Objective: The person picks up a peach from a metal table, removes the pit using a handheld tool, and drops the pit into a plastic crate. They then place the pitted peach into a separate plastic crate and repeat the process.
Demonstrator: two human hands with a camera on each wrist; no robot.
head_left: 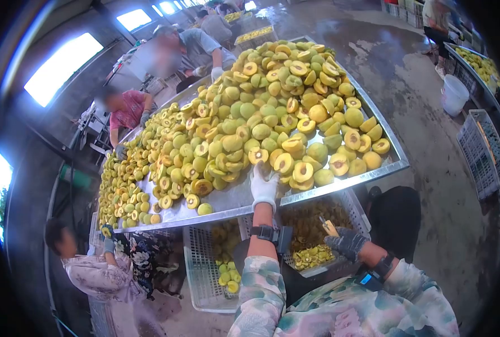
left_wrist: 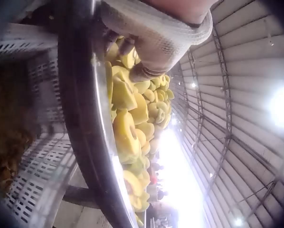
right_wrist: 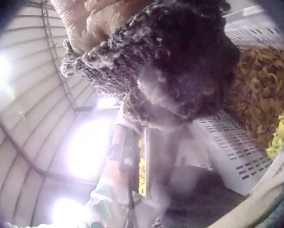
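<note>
In a white glove, my left hand [head_left: 264, 188] reaches over the near rim of a metal table to a heap of yellow-green peach halves [head_left: 244, 112]. Its fingertips are right at a half with a reddish-brown centre [head_left: 258, 155], the thumb spread to the side. The left wrist view shows the gloved fingers [left_wrist: 127, 45] bent down among the fruit, apart from the thumb. My right hand [head_left: 346, 244], in a dark grey knitted glove, grips a short wooden-handled tool [head_left: 329, 227] with a small metal tip, above a crate of peach scraps [head_left: 313, 257]. In the right wrist view the glove [right_wrist: 175, 61] hides the tool.
The metal table's raised rim [head_left: 345, 184] runs between me and the heap. Beneath it stands another crate [head_left: 196, 281] with some fruit. Workers sit around the table's far and left sides. At right are a white bucket [head_left: 455, 95] and a grey crate [head_left: 477, 146].
</note>
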